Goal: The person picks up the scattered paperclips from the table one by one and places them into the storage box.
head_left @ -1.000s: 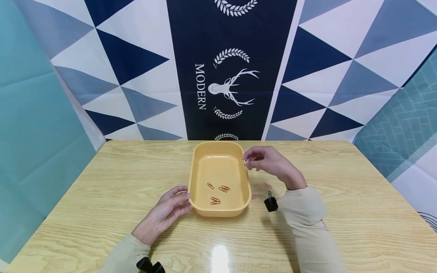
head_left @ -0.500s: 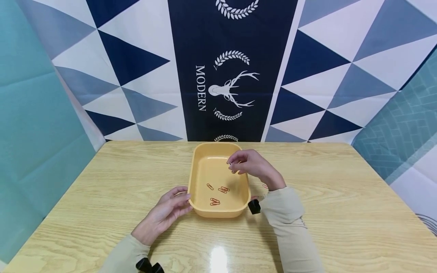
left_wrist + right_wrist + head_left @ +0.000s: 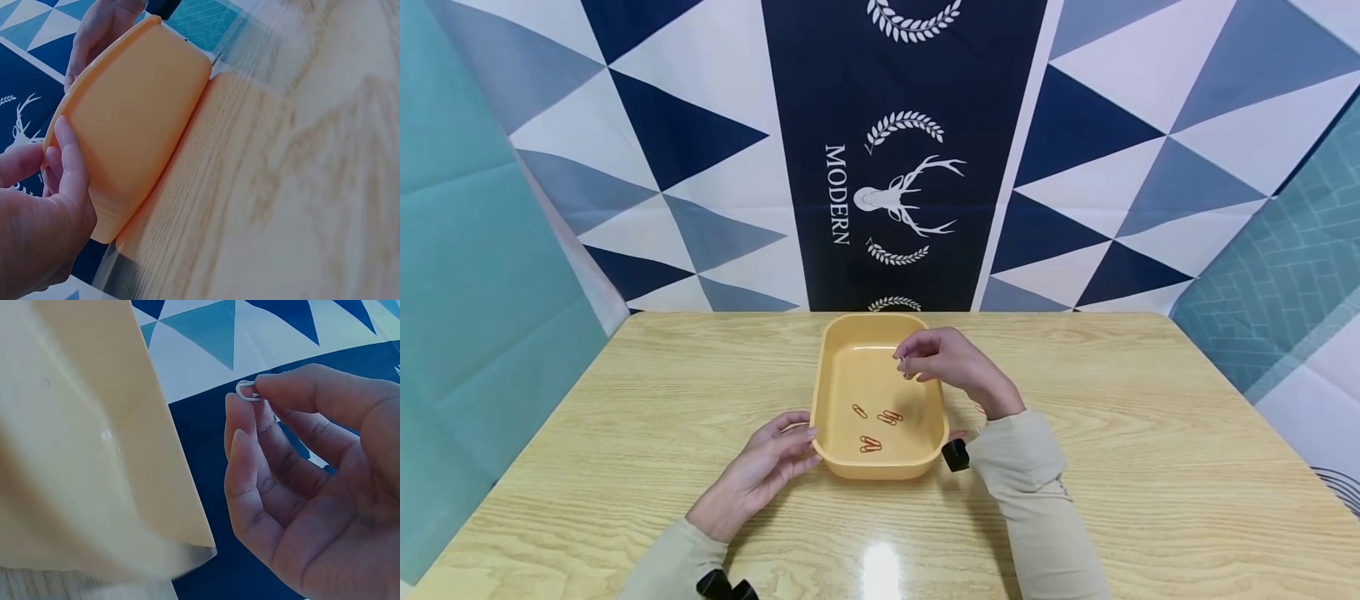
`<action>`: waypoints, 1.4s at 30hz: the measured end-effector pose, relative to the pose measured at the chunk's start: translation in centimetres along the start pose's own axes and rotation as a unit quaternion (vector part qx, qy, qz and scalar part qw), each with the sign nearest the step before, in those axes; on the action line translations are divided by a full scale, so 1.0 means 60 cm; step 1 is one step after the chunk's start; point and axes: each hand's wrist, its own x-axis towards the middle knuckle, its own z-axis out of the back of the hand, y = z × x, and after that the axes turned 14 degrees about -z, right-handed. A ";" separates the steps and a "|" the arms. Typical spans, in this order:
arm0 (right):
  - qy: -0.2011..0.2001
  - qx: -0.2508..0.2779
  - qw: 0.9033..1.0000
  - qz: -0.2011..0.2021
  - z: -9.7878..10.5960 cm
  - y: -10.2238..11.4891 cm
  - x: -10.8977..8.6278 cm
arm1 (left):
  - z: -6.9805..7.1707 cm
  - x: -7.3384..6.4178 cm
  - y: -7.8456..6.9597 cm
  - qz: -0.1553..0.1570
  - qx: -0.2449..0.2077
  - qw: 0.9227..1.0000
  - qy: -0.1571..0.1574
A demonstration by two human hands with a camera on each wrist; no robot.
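In the head view, an orange-yellow plastic tray (image 3: 880, 472) stands on the wooden table, with several red paper clips (image 3: 870, 444) lying on its floor. My left hand (image 3: 767, 462) holds the tray's left side near the front corner. The left wrist view shows that thumb and fingers pinching the rim (image 3: 100, 59). Over the right part of the tray, my right hand (image 3: 951, 360) is raised above its floor. Between its thumb and fingertip it pinches a small white paper clip (image 3: 248, 392), clearest in the right wrist view. Its other fingers curl loosely.
A pinkish-red paper clip (image 3: 957, 435) lies on the table just right of the tray, partly covered by the right sleeve (image 3: 1018, 458). A black wrist camera (image 3: 956, 455) hangs near the tray's front right corner. Behind the table rises a patterned cloth (image 3: 917, 275).
My right hand has moved left from the tray's right rim to over its inside, carrying the white paper clip. Its sleeve now covers more clips on the table. My left hand stays put.
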 end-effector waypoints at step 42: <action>-0.042 -0.053 0.997 -0.028 0.032 -0.010 -0.016 | -0.003 -0.003 -0.007 0.016 0.021 0.999 -0.017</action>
